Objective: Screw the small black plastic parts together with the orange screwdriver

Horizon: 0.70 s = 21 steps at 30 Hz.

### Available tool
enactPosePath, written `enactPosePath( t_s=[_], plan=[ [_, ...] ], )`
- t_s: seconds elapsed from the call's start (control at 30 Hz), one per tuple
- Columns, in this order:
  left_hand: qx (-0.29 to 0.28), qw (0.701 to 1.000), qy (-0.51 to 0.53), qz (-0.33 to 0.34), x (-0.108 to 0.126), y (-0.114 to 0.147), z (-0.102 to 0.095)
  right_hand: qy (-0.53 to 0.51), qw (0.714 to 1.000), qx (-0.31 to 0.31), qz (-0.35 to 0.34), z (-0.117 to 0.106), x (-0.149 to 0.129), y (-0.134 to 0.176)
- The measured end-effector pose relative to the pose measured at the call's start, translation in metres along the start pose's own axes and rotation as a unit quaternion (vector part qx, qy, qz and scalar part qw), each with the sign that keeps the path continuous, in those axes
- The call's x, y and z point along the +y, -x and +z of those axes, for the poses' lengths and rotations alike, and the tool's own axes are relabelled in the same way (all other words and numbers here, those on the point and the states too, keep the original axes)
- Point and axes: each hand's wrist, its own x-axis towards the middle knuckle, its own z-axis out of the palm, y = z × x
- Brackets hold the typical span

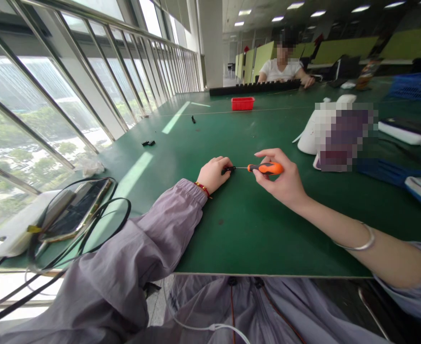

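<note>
On the green table (210,239), my left hand (214,174) is closed around a small black part (228,169), pressing it near the tabletop; its exact kind is too small to make out. My right hand (280,177) grips an orange and black screwdriver (273,168) by the handle, thumb below and fingers above, some of them raised. The screwdriver lies nearly level, its thin shaft pointing left. Its tip meets the right end of the black part, though whether it sits in a screw cannot be seen.
Farther off are a red bin (242,103) and small black pieces (148,143). A phone (84,210) and looped black cables (102,224) lie left, beside the railing. At right stand a white object (308,131) and blue tray (382,173). A person (282,69) sits across the table.
</note>
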Motion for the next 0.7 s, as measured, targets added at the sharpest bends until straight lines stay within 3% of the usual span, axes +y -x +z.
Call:
enactPosePath(
  t_s=[0.23, 0.43, 0.6, 0.7],
  plan=[
    [0.0, 1.0, -0.018, 0.012, 0.0007, 0.001, -0.0012, 0.022, 0.998, -0.032, 0.049, -0.0004, -0.0043, 0.0007],
    [-0.002, 1.0, -0.025, 0.014, 0.0019, 0.0018, -0.0028, -0.002, 1.0, 0.009, 0.022, 0.0033, -0.0051, 0.0009],
    [-0.002, 1.0, -0.023, 0.013, 0.0023, 0.0021, -0.0032, 0.023, 0.998, -0.03, 0.041, 0.0037, -0.0062, 0.0024],
    [-0.002, 1.0, -0.022, 0.008, 0.0022, 0.0024, -0.0031, 0.021, 0.999, -0.02, 0.027, 0.0031, -0.0069, 0.0024]
  ],
)
